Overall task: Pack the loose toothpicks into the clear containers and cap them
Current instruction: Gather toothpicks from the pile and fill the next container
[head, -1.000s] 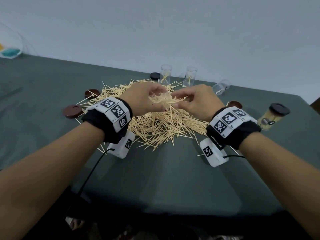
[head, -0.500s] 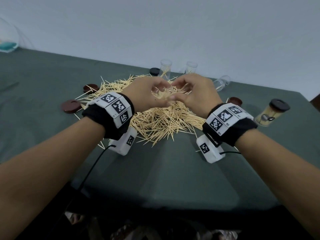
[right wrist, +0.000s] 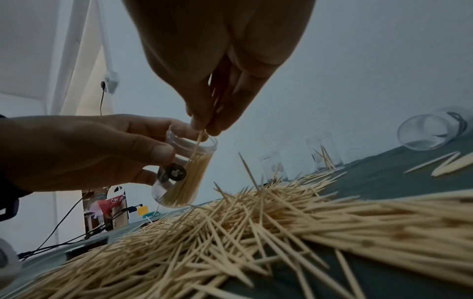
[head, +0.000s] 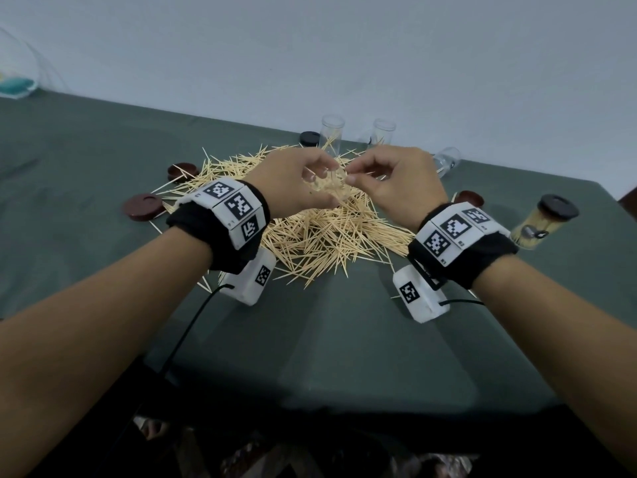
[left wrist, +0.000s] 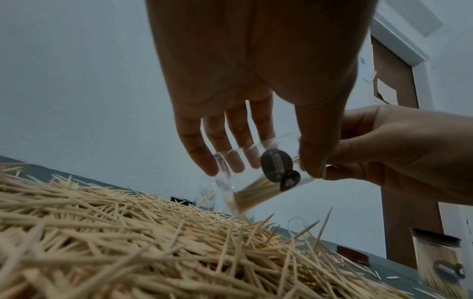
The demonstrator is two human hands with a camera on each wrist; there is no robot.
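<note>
A big pile of loose toothpicks (head: 327, 236) lies on the green table (head: 310, 339). Just above it my left hand (head: 300, 181) grips a clear container (head: 331, 182), tilted and partly filled with toothpicks. In the left wrist view the container (left wrist: 258, 182) shows dark round stickers on its wall. My right hand (head: 389, 181) pinches a few toothpicks (right wrist: 198, 145) at the open mouth of the container (right wrist: 184, 172), their tips inside it.
Two upright clear containers (head: 331, 132) (head: 382, 132) stand behind the pile, and another (head: 448, 160) lies on its side. A capped, filled container (head: 541, 229) stands at the right. Brown caps (head: 143, 207) (head: 182, 170) (head: 468, 198) and a black cap (head: 309, 138) lie around.
Both hands have risen slightly off the pile with the container. The right fingers have come to the container's mouth with toothpicks.
</note>
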